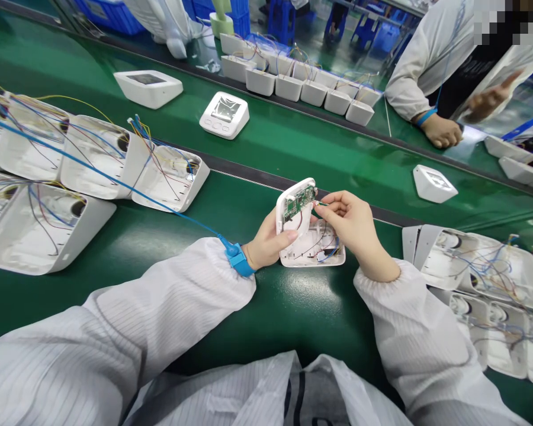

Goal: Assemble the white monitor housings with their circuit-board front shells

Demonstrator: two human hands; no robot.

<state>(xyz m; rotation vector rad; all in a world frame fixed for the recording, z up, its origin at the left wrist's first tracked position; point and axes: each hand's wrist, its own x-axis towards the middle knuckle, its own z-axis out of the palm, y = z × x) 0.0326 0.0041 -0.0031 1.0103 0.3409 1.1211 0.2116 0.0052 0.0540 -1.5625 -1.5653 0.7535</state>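
Note:
My left hand point(270, 241) grips a white front cover point(281, 207), tilted up so that the green circuit board point(299, 202) on its inner side shows. Below it on the table lies an open white housing point(313, 261) with thin wires and parts inside. My right hand point(349, 222) is closed in a pinch at the board's right edge, on what looks like a small white wire connector point(316, 203). Wires run down from there into the housing. Parts of the right fingertips are hidden behind the cover and hand.
Wired white housings point(169, 177) stand at left, with more housings point(453, 260) at right. Finished-looking devices with screens point(224, 115) sit on the green conveyor point(275, 136). A blue wrist strap cord point(115, 177) crosses from the left. Across the line, a co-worker's hand point(442, 130) rests near the edge.

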